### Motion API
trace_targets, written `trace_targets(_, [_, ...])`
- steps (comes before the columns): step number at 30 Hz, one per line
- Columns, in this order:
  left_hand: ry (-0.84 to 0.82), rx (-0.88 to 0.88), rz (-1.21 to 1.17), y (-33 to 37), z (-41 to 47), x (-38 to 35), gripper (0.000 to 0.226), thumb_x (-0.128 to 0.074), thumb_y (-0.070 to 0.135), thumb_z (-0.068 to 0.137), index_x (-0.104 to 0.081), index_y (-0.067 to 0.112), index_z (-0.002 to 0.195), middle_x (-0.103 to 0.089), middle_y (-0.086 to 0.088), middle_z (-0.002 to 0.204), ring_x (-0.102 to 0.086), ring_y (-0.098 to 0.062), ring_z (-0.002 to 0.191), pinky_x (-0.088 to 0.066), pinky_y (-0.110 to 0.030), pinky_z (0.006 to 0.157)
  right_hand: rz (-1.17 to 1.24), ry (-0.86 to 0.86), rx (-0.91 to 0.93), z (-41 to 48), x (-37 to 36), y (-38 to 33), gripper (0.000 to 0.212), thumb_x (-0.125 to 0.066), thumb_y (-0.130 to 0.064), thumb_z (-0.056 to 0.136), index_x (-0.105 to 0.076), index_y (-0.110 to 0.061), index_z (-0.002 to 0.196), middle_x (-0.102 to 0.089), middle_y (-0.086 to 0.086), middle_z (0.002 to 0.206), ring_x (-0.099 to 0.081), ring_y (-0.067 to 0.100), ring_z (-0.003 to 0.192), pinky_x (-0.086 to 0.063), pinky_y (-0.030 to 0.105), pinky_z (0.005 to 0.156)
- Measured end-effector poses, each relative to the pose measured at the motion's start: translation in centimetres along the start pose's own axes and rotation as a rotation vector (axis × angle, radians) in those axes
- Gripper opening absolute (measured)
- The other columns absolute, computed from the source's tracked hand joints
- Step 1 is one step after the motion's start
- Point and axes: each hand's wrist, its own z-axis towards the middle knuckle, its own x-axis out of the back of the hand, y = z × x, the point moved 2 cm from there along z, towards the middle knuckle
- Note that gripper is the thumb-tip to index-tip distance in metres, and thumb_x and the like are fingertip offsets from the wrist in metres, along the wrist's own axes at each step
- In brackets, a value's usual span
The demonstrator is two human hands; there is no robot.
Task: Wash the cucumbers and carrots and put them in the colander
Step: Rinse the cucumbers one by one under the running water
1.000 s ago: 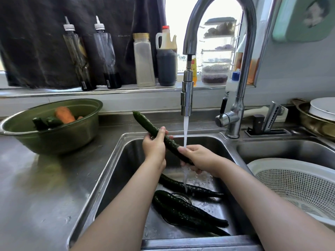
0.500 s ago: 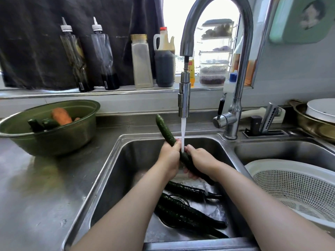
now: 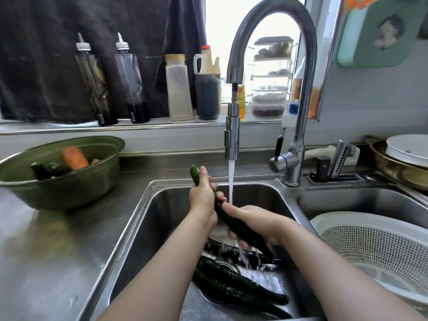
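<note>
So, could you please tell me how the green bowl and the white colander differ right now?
The green bowl is solid-walled; the white colander is perforated. The bowl sits on the counter left of the sink; the colander sits in the right basin. The bowl holds carrots and cucumbers; the colander's visible part holds nothing. Both are round and open-topped.

Single head view, looking down, close over sink (image 3: 148, 205).

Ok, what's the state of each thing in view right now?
Curved chrome tap: running.
Left hand: grips long dark-green cucumber near its upper end.
Right hand: grips its lower half, under the stream.
Steel sink basin: holds more cucumbers, wet.
Green oval bowl: holds orange carrots and dark cucumbers.
White perforated plastic colander: nothing seen inside.
</note>
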Motion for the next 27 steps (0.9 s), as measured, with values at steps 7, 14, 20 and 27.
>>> trace_targets(7, [-0.135,-0.002,0.082,-0.7,-0.9,-1.0,0.059,-0.036,0.069,0.099,-0.053,0.013,0.088,-0.045,0.001,0.057,-0.038,-0.015,0.041,-0.035,-0.025,0.045,0.173,-0.045,0.038,0.0,-0.4,0.4,0.033,-0.044,-0.037,0.106,-0.058,-0.008,0.100,-0.059,0.008,0.081,-0.057,0.021,0.066,-0.049,0.035,0.063])
trace_targets(14, [-0.241,-0.030,0.203,-0.9,-1.0,-1.3,0.010,-0.046,0.012,0.107,-0.056,0.011,0.111,-0.063,-0.004,0.092,-0.063,-0.015,0.070,-0.054,-0.034,0.065,0.177,0.068,-0.114,-0.7,1.2,0.7,0.076,-0.025,-0.090,0.083,-0.048,-0.019,0.067,-0.039,0.003,0.057,-0.033,0.017,0.039,-0.034,0.024,0.041])
trace_targets(20, [-0.097,-0.086,0.248,-0.6,-0.7,-1.2,0.024,-0.055,0.036,0.104,-0.055,0.012,0.101,-0.054,-0.002,0.080,-0.054,-0.014,0.058,-0.054,-0.030,0.060,0.217,-0.048,-0.030,-0.2,0.7,0.9,0.067,-0.035,-0.073,0.097,-0.058,-0.010,0.091,-0.054,0.009,0.074,-0.053,0.024,0.056,-0.051,0.035,0.058])
trace_targets(27, [-0.112,0.026,0.138,0.1,-1.8,-1.6,0.049,-0.043,0.057,0.102,-0.048,0.016,0.075,-0.048,0.000,0.052,-0.044,-0.019,0.044,-0.043,-0.028,0.051,0.184,-0.065,-0.022,0.0,-0.3,0.8,0.059,-0.040,-0.073,0.091,-0.051,-0.015,0.093,-0.050,0.004,0.070,-0.048,0.020,0.057,-0.043,0.033,0.058])
